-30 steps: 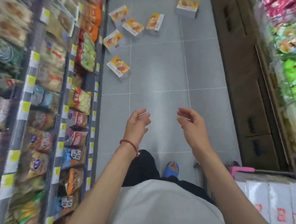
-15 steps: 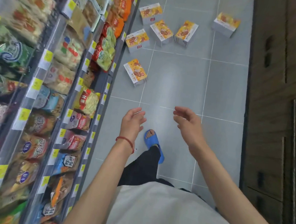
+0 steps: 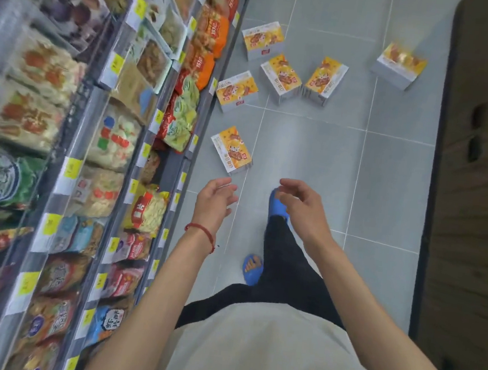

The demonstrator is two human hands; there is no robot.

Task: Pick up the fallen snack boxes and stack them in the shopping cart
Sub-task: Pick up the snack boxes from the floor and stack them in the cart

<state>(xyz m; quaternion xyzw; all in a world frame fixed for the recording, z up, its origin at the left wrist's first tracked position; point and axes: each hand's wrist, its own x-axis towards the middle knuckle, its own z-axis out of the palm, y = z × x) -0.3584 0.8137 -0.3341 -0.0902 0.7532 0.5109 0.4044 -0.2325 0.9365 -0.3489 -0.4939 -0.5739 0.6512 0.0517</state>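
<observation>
Yellow box is lying nearest on floor, more boxes beyond. Released, empty, left grip and right grip are hovering near; best crouching, clamping its long sides.

Both bare forearms reach forward and down at waist height; the left hand hangs loose, fingers lightly curled, holding nothing; the right hand matches it, palm turned inward, equally empty.
</observation>
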